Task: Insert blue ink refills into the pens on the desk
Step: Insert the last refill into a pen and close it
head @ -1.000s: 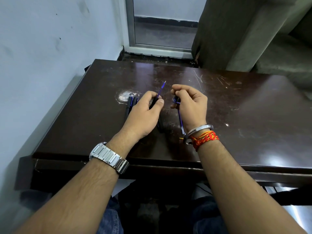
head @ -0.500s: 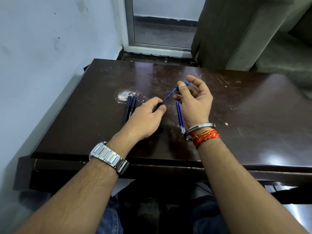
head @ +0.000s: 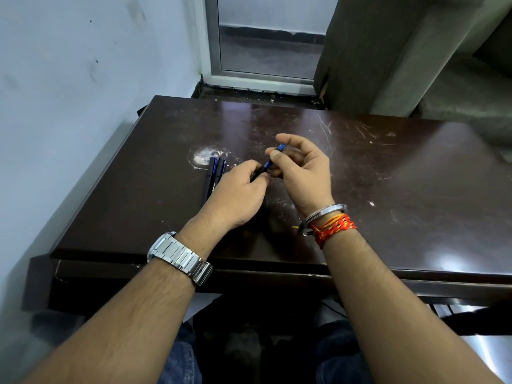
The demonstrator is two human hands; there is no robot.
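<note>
Blue refill [head: 274, 156] is sticking out of the black pen [head: 256, 174], held above the brown desk [head: 388, 189]. The left hand [head: 238, 198] is gripping the pen with curled fingers, and the right hand [head: 302, 173] is pinching the refill between thumb and finger. Two more pens [head: 213, 173] are lying on the desk, just beside the left hand.

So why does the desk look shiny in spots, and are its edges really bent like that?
Head view: light glares off the glossy desk near its front right corner and far edge; the pale round spot beside the two pens looks like wear, not glare; the bowed edges are probably wide-angle lens distortion.
</note>
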